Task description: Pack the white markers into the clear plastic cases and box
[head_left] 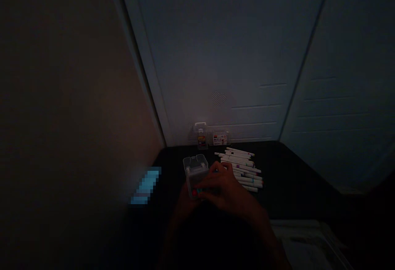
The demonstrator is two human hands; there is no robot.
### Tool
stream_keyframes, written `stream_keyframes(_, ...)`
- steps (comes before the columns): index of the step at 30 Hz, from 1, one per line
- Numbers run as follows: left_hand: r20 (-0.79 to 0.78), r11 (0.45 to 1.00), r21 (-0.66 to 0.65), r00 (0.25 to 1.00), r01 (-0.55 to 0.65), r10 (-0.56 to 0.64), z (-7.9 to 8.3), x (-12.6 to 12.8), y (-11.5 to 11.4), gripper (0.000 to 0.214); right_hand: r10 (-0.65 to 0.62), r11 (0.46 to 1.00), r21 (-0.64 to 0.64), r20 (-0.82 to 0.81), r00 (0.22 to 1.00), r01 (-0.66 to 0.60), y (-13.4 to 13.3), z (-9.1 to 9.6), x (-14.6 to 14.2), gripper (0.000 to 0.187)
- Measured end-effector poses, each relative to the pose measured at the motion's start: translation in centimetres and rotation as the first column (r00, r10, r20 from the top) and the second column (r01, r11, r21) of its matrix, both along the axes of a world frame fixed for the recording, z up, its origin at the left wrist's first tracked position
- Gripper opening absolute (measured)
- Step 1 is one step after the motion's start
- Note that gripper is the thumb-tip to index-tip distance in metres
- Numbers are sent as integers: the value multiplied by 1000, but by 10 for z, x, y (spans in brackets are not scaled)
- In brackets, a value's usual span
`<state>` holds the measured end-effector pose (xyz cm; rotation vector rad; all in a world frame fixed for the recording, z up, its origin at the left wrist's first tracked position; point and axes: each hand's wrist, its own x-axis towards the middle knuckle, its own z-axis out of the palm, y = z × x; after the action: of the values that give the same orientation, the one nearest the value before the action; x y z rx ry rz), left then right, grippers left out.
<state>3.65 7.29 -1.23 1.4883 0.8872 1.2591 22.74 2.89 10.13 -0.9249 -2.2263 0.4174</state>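
Backdrop: dim pale wall panels [216, 56] across the upper middle and right of the frame, with a brownish surface [77, 97] filling the left.
Black table [293, 175]: lower middle, running back to the panels.
Clear plastic case [196, 175]: just below the frame's centre, lid flipped back toward the wall; red and green spots show at its near end (too dark to name them).
Left hand [187, 199]: low on the case's left side, holding it, mostly in shadow.
Right hand [224, 183]: over the case's right side, fingers bent toward the coloured spots; whether they pinch anything, I cannot tell.
White markers [243, 169]: loose pile right of the case, partly hidden behind the right hand.
Against the wall: an upright clear package [201, 138], label facing out, beside a lower labelled clear box [220, 139].
Edges: a pixelated bright bluish patch [146, 185] lower left; a pale, see-through tray-like object [300, 231] lower right.
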Motion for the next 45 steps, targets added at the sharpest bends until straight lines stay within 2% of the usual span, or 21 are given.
stream_keyframes(3, -36, 1000, 24, 999, -6, 7, 0, -1, 0, 53, -15, 1000, 19, 11, 1000, 15, -4, 3, -2, 27)
stream_keyframes(9, -46, 998, 32, 998, -51, 52, -3, -3, 3, 66, -2, 999, 49, 7, 1000, 1, -5, 5, -2, 34)
stream_keyframes(15, -57, 999, 47, 998, -26, 29, -3, -1, 3, 56, 25, 1000, 20, -27, 999, -24, -2, 6, 0, 28)
stream_keyframes(22, -42, 998, 24, 998, -56, 57, 0, -1, 1, 55, 46, 999, 13, -38, 998, -45, 0, 4, -2, 24)
stream_keyframes(29, -68, 996, 28, 993, -90, 92, -5, -3, 4, 57, 61, 998, 21, -22, 998, -61, -1, 3, -3, 26)
stream_keyframes(34, -43, 998, 24, 997, -65, 66, 2, 1, 1, 55, 70, 997, 41, -52, 996, -68, -2, 4, -1, 25)
stream_keyframes(37, -22, 998, -16, 998, -68, 67, 4, 1, -1, 61, 15, 997, 72, -169, 986, -3, 3, 1, 4, 26)
stream_keyframes(41, -34, 991, -87, 995, -98, 95, -5, -1, -2, 63, -96, 987, 91, -314, 945, 130, 21, -11, 21, 26)
stream_keyframes(45, -60, 981, -114, 987, -158, 152, -14, -3, -1, 59, -245, 966, 21, -248, 937, 258, 44, -32, 43, 21)
